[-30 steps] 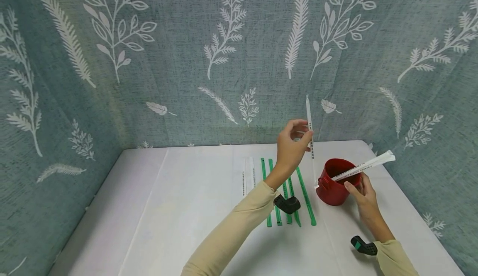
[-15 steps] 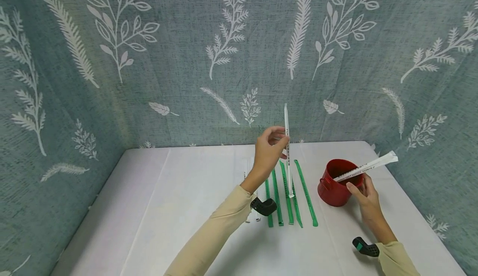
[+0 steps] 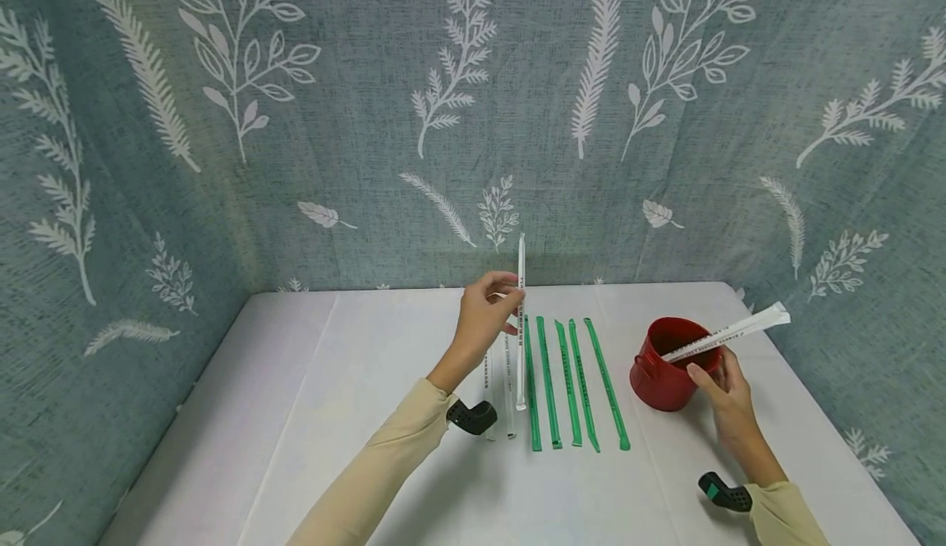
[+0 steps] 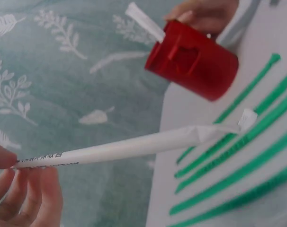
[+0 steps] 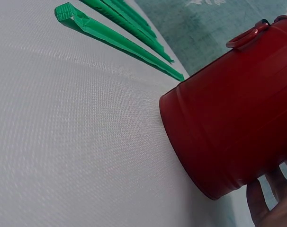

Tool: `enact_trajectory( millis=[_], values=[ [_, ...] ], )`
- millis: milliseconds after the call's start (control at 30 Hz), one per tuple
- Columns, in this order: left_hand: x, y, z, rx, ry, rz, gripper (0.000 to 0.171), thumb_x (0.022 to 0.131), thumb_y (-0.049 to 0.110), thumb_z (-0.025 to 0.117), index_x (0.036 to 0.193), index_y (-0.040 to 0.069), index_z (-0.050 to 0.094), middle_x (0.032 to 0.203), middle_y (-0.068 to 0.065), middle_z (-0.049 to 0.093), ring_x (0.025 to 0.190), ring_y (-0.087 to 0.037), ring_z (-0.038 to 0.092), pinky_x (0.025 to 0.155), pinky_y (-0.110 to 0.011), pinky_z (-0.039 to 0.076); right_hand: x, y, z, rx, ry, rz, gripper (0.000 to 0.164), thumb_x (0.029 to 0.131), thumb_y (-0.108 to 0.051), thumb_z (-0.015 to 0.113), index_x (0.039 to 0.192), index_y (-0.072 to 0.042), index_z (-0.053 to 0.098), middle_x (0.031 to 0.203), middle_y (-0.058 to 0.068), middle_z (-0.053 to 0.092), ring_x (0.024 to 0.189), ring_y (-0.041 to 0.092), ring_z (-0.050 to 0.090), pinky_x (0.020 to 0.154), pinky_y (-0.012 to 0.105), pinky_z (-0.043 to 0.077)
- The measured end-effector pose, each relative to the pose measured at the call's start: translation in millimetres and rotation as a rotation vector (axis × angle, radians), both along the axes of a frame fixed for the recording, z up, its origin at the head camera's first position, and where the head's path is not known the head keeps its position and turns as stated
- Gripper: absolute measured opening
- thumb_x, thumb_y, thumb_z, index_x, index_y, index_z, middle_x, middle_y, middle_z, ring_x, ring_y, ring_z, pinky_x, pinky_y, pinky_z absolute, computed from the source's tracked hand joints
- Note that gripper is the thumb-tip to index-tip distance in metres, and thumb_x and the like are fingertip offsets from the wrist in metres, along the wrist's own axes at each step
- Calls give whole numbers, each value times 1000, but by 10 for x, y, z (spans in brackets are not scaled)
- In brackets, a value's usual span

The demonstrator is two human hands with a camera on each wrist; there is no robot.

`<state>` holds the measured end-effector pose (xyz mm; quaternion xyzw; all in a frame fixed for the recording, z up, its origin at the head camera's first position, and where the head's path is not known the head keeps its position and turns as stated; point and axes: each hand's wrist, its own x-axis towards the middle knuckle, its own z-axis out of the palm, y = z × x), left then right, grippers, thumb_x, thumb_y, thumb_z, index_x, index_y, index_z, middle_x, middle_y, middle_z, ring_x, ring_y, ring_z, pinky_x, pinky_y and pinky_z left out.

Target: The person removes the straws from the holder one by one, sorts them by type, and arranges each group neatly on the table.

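My left hand [image 3: 484, 320] pinches a white paper-wrapped straw [image 3: 521, 365] between thumb and fingers, held upright above the table at the left end of a row of wrapped straws. In the left wrist view the same straw's crimped end points away from the fingers [image 4: 49, 194]. Green-wrapped straws [image 3: 569, 382] lie side by side on the table. Two white-wrapped straws [image 3: 509, 390] lie left of them, partly behind the left hand and the held straw. My right hand [image 3: 727, 398] grips the side of a red metal bucket [image 3: 661, 382], thumb near its rim. White-wrapped straws [image 3: 739, 329] lean out of the bucket.
A white cloth covers the table [image 3: 355, 415]. Behind it and at both sides hangs a grey-green curtain [image 3: 369, 217] with white leaf prints. Black wrist devices [image 3: 473, 417] sit on both forearms. A small ring handle [image 5: 250, 37] juts from the bucket's side.
My left hand has moved left and down with the white straw, from near the bucket to the row's left end. The right hand stays on the bucket.
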<state>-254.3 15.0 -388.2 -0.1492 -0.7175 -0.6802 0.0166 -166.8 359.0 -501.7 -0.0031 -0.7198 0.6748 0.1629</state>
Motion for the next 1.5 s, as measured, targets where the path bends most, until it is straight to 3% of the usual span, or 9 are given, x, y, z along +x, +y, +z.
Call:
enact_trajectory(
  millis=[300, 433, 533, 700, 900, 1233, 1500],
  values=[
    [-70, -288, -149, -33, -69, 46, 33, 93, 14, 62, 123, 3, 57, 105, -18, 60, 81, -33, 62, 56, -41, 58, 14, -5, 11, 0, -13, -1, 63, 94, -9, 54, 149, -11, 24, 143, 3, 35, 124, 4, 35, 91, 6, 38],
    [-32, -381, -116, -73, -125, 62, 33, 93, 11, 60, 124, -1, 56, 106, -20, 59, 84, -37, 61, 59, -44, 58, 14, -18, 22, -20, 9, 2, 62, 93, -7, 55, 148, -9, 25, 140, 1, 37, 125, 5, 34, 92, 7, 37],
    [-53, -439, -177, -99, -151, 81, 32, 92, 8, 60, 122, -2, 57, 101, -19, 60, 80, -34, 62, 58, -43, 58, 11, -28, 26, -29, 21, 5, 62, 93, -6, 55, 148, -9, 26, 138, -3, 38, 126, 5, 33, 94, 7, 37],
    [-143, -524, -400, -117, -184, 127, 28, 91, 10, 62, 118, 3, 60, 97, -13, 62, 74, -22, 62, 54, -37, 58, 3, -27, 15, -21, 19, 2, 61, 93, -6, 54, 148, -10, 26, 138, -4, 38, 125, 5, 34, 93, 7, 37],
    [-197, -614, -563, -156, -233, 163, 29, 91, 10, 61, 118, 1, 59, 97, -15, 61, 75, -25, 62, 60, -46, 58, 9, -16, 13, 4, 3, -1, 63, 94, -7, 54, 149, -11, 24, 142, -1, 36, 126, 4, 33, 93, 7, 37],
    [-270, -707, -890, -290, -304, 216, 25, 90, 7, 60, 113, -4, 60, 88, -15, 59, 67, -23, 61, 51, -39, 57, -5, -14, 6, -1, 14, -4, 61, 94, -6, 54, 148, -10, 25, 139, -4, 39, 124, 4, 35, 93, 7, 37],
    [-281, -728, -1074, -411, -269, 244, 27, 87, 4, 61, 112, -7, 60, 83, -13, 59, 63, -19, 58, 42, -30, 53, 5, -6, 11, 17, -8, -7, 63, 94, -8, 54, 149, -11, 23, 143, -1, 35, 127, 5, 32, 94, 7, 36]
  ],
)
